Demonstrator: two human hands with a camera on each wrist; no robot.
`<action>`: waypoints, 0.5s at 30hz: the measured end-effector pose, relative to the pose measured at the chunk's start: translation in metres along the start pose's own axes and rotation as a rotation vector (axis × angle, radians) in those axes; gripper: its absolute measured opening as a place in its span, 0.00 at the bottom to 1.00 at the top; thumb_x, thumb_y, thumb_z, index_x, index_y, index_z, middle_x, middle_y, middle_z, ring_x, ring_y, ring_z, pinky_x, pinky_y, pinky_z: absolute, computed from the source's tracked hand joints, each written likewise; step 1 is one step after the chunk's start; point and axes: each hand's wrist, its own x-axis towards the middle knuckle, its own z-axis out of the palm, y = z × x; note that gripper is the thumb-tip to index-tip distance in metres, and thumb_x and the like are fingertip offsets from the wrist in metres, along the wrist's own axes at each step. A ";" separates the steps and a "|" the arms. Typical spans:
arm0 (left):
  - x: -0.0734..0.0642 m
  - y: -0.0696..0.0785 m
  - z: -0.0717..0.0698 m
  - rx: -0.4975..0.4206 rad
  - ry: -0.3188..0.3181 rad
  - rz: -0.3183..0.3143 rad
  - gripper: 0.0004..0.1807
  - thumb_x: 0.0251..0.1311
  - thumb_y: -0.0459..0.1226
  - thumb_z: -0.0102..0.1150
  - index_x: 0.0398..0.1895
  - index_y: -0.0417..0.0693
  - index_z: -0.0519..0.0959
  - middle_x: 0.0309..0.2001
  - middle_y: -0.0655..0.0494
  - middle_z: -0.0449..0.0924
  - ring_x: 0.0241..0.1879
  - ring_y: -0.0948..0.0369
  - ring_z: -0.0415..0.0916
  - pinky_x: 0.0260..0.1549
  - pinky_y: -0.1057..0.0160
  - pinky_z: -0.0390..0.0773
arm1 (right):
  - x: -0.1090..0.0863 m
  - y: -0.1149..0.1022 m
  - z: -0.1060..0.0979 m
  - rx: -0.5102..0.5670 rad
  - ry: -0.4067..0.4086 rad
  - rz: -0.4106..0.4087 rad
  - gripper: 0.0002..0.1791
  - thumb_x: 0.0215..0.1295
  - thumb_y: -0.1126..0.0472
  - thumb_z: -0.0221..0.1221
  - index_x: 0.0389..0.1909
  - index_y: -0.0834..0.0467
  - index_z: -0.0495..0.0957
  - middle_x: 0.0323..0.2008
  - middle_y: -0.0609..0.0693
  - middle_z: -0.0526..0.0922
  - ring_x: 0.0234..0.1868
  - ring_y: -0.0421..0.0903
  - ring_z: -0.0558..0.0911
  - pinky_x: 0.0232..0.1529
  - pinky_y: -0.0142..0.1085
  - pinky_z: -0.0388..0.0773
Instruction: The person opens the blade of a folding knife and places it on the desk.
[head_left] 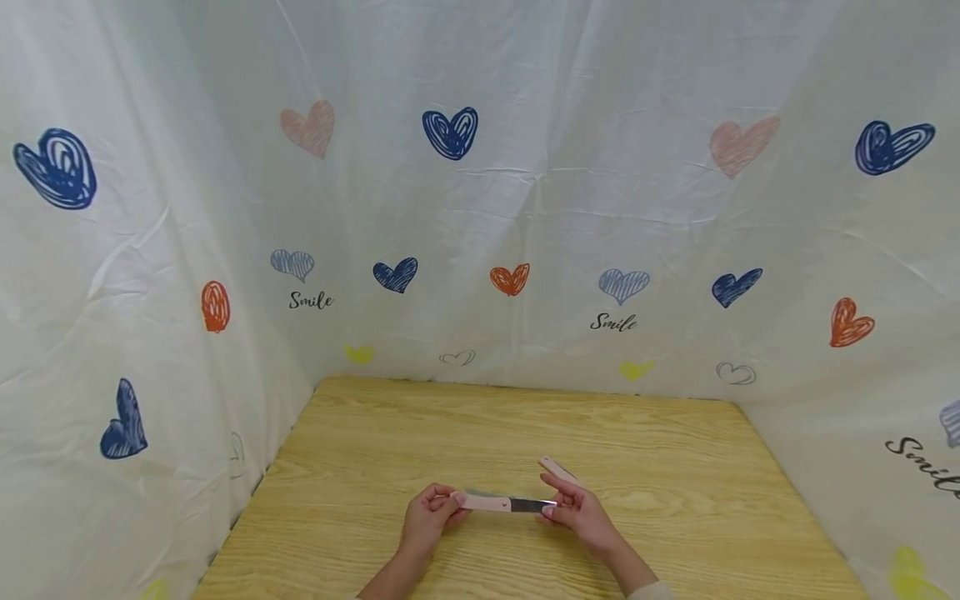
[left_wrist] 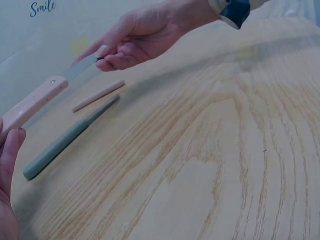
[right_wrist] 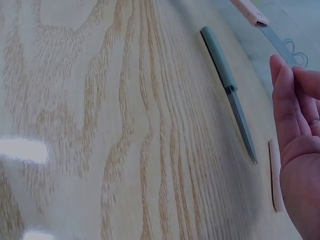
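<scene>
My left hand point(head_left: 429, 518) grips the pink handle of a small knife point(head_left: 485, 502) at its left end. The knife is held level over the wooden table. With thumb and fingers, my right hand point(head_left: 581, 512) pinches the bare blade point(head_left: 528, 506) near its tip. A second knife point(left_wrist: 57, 150), with a green handle and its blade out, lies on the table beyond the held one; in the head view the held knife partly covers it. Next to its blade lies a slim pink piece point(left_wrist: 98, 96) with rounded ends, partly behind my right hand in the right wrist view.
The wood-grain table point(head_left: 360, 433) spreads out around the hands. A white curtain point(head_left: 525, 208) printed with hearts and the word Smile hangs along its back and both sides. Light glares off the tabletop in the right wrist view.
</scene>
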 end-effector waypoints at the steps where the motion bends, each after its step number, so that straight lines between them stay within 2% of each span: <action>1: 0.000 0.000 0.000 -0.005 0.003 -0.002 0.05 0.58 0.26 0.62 0.35 0.34 0.76 0.24 0.61 0.83 0.29 0.66 0.83 0.35 0.68 0.85 | 0.000 0.001 0.000 0.003 -0.001 -0.007 0.40 0.64 0.73 0.57 0.68 0.81 0.44 0.32 0.44 0.73 0.41 0.41 0.86 0.50 0.37 0.82; 5: -0.001 -0.001 0.000 -0.001 0.001 -0.009 0.05 0.58 0.27 0.63 0.34 0.36 0.77 0.24 0.61 0.83 0.29 0.65 0.84 0.35 0.66 0.86 | -0.003 0.005 -0.002 0.012 0.032 -0.001 0.40 0.63 0.73 0.59 0.70 0.78 0.48 0.30 0.44 0.77 0.39 0.42 0.87 0.48 0.38 0.83; 8: -0.002 -0.002 -0.001 0.008 -0.008 -0.016 0.05 0.58 0.27 0.63 0.34 0.35 0.77 0.24 0.59 0.83 0.29 0.65 0.84 0.35 0.67 0.86 | -0.005 0.008 -0.002 -0.013 0.091 0.021 0.40 0.63 0.71 0.59 0.70 0.76 0.48 0.30 0.43 0.83 0.37 0.42 0.87 0.46 0.37 0.84; 11: -0.003 -0.003 -0.001 0.018 -0.012 -0.034 0.05 0.58 0.27 0.63 0.35 0.34 0.78 0.24 0.59 0.83 0.28 0.64 0.84 0.35 0.66 0.86 | -0.007 0.010 0.002 -0.058 0.190 0.058 0.40 0.63 0.70 0.60 0.69 0.78 0.49 0.30 0.43 0.86 0.34 0.41 0.87 0.43 0.34 0.85; 15: -0.003 -0.006 -0.002 0.041 -0.003 -0.056 0.10 0.58 0.28 0.64 0.39 0.29 0.78 0.26 0.58 0.83 0.30 0.65 0.84 0.37 0.66 0.85 | -0.009 0.012 0.011 -0.052 0.368 0.129 0.34 0.61 0.71 0.61 0.63 0.81 0.56 0.30 0.49 0.87 0.33 0.43 0.87 0.40 0.33 0.85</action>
